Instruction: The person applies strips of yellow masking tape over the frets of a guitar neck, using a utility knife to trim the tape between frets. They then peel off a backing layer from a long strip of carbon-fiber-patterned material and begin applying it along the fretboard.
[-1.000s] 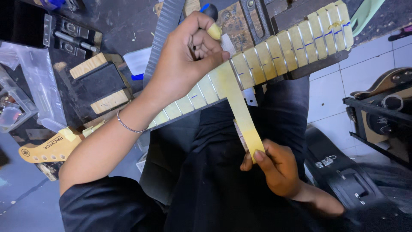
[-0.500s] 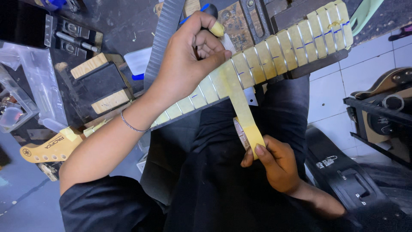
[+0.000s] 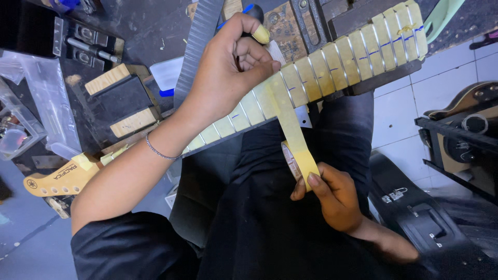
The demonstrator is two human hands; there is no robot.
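A guitar neck (image 3: 332, 67) lies across my lap, its fretboard covered in yellowish masking tape strips with blue marks. The pale headstock (image 3: 57, 179) points to the lower left. My left hand (image 3: 228, 67) is curled in a fist over the middle of the fretboard, pinning the top of a tape strip (image 3: 290, 124); it seems to grip a blue-handled tool (image 3: 250, 9), mostly hidden. One fingertip is wrapped in tape. My right hand (image 3: 332, 199) holds the tape roll (image 3: 298, 166) below the neck, with the strip pulled taut between roll and fretboard.
A cluttered dark workbench (image 3: 140, 31) lies beyond the neck, with a vise with wooden jaws (image 3: 122, 98) and a clear plastic box (image 3: 21, 129) at left. A black guitar case (image 3: 420, 218) and another guitar body (image 3: 467, 124) sit on the tiled floor at right.
My left fist has shifted slightly along the fretboard over the tape end. My right hand keeps the roll low with the strip still stretched.
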